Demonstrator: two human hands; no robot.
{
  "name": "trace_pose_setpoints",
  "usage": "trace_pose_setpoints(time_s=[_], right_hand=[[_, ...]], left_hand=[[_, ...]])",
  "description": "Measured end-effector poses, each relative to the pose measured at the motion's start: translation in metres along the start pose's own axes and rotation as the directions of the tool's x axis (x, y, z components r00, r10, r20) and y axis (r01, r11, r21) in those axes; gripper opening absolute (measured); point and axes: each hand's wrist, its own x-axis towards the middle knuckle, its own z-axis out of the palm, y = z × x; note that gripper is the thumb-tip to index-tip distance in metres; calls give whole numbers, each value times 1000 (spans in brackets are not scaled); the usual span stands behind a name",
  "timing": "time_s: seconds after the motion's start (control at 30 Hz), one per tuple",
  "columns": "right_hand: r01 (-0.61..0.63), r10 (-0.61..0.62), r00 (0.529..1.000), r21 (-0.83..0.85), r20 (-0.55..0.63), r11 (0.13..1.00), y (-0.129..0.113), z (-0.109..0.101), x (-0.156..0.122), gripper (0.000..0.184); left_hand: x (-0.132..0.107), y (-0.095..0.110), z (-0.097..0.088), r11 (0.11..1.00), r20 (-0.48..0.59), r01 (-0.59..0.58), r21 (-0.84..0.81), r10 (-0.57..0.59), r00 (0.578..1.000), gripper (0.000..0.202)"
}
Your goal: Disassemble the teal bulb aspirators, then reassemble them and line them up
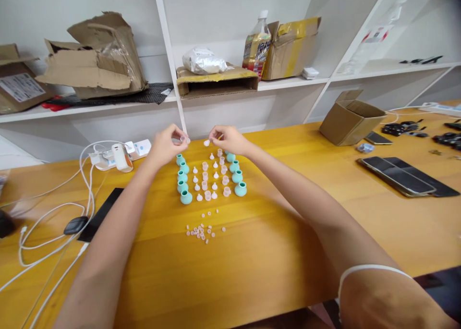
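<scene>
My left hand (166,145) is at the far end of the rows, pinching a small pale pink cup-like piece (185,139). Beside it, my right hand (229,138) grips a small white pointed piece (206,143) between thumb and fingertips. Nearer me stand rows of little parts: teal round pots (186,197) on the left, more teal pots (240,189) on the right. Between them are white pointed pieces (214,195) and pale pink cups (226,191). A loose scatter of tiny pink rings (202,237) lies in front of the rows.
White cables and a power strip (140,149) lie left, with a black earbud-like case (75,225). An open cardboard box (351,120) and dark phones (398,175) sit right. A shelf behind holds cartons and a drink bottle (257,45).
</scene>
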Motion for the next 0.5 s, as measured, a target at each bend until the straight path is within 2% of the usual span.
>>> trace_pose_setpoints(time_s=[0.03, 0.07, 0.1, 0.17, 0.23, 0.3, 0.4, 0.5], right_hand=[[-43, 47, 999, 177, -24, 983, -3, -1, -7, 13], [-82, 98, 995, 359, -26, 930, -7, -2, -15, 14], [-115, 141, 990, 516, -11, 849, -11, -2, -21, 18], [-143, 190, 982, 712, 13, 687, -21, -3, -31, 28], [-122, 207, 978, 814, 2, 567, -31, -5, -36, 34], [-93, 193, 981, 866, -4, 490, -42, -7, -39, 35], [-85, 164, 986, 904, 16, 419, -53, -6, -42, 37], [-106, 164, 985, 920, 46, 377, -56, 0, -47, 39]], left_hand=[[0, 5, -2, 991, -10, -14, -129, 13, 1000, 22], [0, 9, -2, 971, 4, -12, -240, 13, 1000, 27], [-1, 14, -2, 942, 48, 8, -337, 8, 999, 30], [-3, 24, 2, 896, 202, 77, -438, 15, 979, 32], [-5, 32, 5, 883, 338, 122, -453, 43, 940, 31], [-6, 38, 8, 891, 415, 131, -436, 70, 907, 31], [-9, 44, 13, 883, 466, 157, -443, 77, 882, 32], [-11, 44, 17, 831, 479, 247, -499, 27, 878, 37]])
